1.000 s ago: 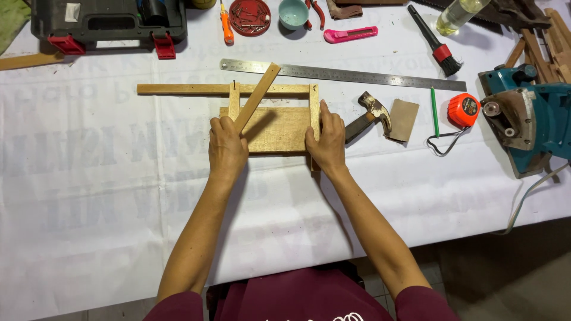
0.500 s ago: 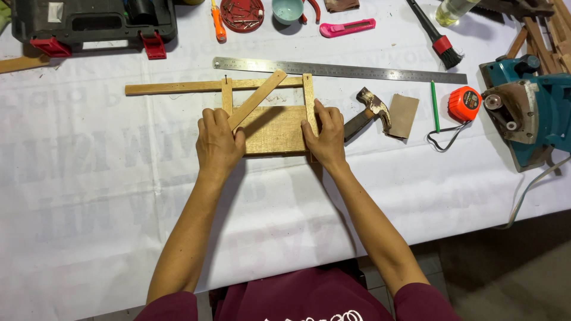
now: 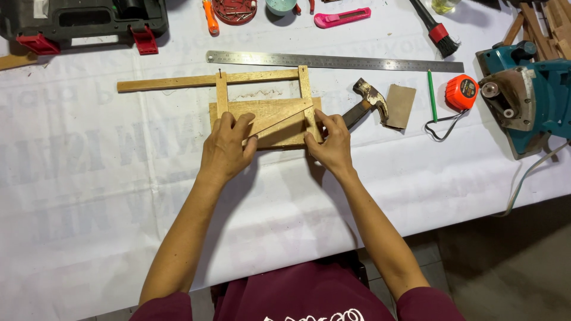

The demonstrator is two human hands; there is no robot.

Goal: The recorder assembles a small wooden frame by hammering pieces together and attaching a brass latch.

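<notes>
My left hand (image 3: 226, 145) and right hand (image 3: 331, 141) cover the near ends of the wooden frame (image 3: 262, 107), so its lower joints are hidden. Both hands press flat on it, fingers spread, nothing clenched. It's pale raw slats over a flat board (one slat diagonal), mid-table beside the hammer (image 3: 366, 102), below the steel ruler (image 3: 333, 61).

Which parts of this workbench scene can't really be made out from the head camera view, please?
- Near edge of the wooden board: covered by the left hand and right hand.
- Hammer: most of its handle is hidden behind the right hand.
- Black tool case, red round tray, pale cup: cut off by the top edge.
- Teal power saw: cut off by the right edge.
- Steel ruler: markings too small to read.
</notes>
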